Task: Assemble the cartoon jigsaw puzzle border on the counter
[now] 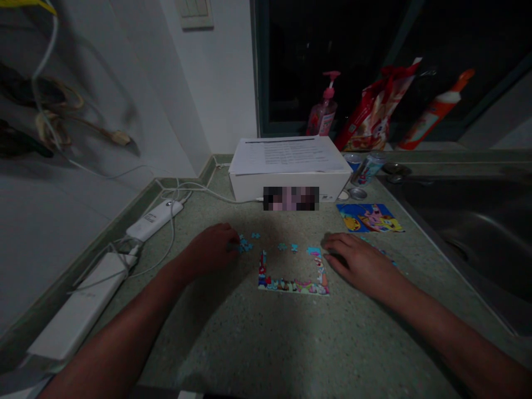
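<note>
A partly assembled jigsaw puzzle (293, 286) lies flat on the counter, its bottom row and two sides joined around a bare middle. My left hand (216, 245) rests to its upper left, fingers curled down at a small cluster of blue puzzle pieces (245, 245); its fingertips are partly hidden, so I cannot see what they hold. On the other side, my right hand (353, 257) lies palm down with fingers stretched toward the blue corner pieces (313, 251). Loose pieces (294, 247) lie above the frame, and others are partly covered beside my right hand.
Behind stands a white box (291, 180) with a printed sheet (291, 155) on top. A cartoon picture card (369, 218) lies at right, near a can (369, 169) and the sink (469, 221). Power strips (87, 305) and cables run along the left wall.
</note>
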Demonstrator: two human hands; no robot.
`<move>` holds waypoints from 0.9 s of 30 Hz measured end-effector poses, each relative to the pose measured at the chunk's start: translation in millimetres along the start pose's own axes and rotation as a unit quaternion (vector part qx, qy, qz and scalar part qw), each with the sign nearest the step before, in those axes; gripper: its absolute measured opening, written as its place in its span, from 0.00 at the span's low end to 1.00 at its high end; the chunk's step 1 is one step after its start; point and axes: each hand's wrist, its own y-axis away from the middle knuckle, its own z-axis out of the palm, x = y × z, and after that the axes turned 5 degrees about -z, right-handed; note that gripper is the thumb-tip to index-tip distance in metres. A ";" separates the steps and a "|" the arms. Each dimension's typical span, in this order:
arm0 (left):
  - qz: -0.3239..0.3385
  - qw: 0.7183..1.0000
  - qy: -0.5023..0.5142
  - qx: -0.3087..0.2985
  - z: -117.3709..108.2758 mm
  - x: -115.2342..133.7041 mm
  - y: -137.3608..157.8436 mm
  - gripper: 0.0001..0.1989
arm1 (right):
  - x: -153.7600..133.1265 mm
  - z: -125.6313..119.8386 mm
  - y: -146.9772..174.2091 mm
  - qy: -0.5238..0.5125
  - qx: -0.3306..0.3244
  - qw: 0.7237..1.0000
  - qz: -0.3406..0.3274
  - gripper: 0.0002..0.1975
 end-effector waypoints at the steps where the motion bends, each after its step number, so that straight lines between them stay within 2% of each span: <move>1: -0.007 1.000 -0.006 -0.003 -1.3 -0.1 0.0 0.11 | 0.1 0.2 0.1 0.001 0.000 1.000 -0.001 0.10; 5: -0.062 0.997 -0.052 -0.008 -8.9 -3.8 -0.4 0.15 | 1.1 0.9 0.3 0.000 -0.001 1.000 0.000 0.10; 10: -0.121 0.988 -0.091 -0.030 -13.6 -3.1 -0.3 0.15 | 1.8 1.0 0.7 -0.004 -0.004 1.000 0.003 0.10; 21: -0.129 0.989 -0.061 -0.038 -6.4 -5.8 -3.8 0.13 | 3.5 2.6 1.1 0.006 -0.006 1.000 0.000 0.12; 27: -0.106 0.992 -0.056 -0.029 -6.8 -6.5 -3.5 0.15 | 1.7 1.6 0.7 -0.004 0.002 1.000 0.002 0.12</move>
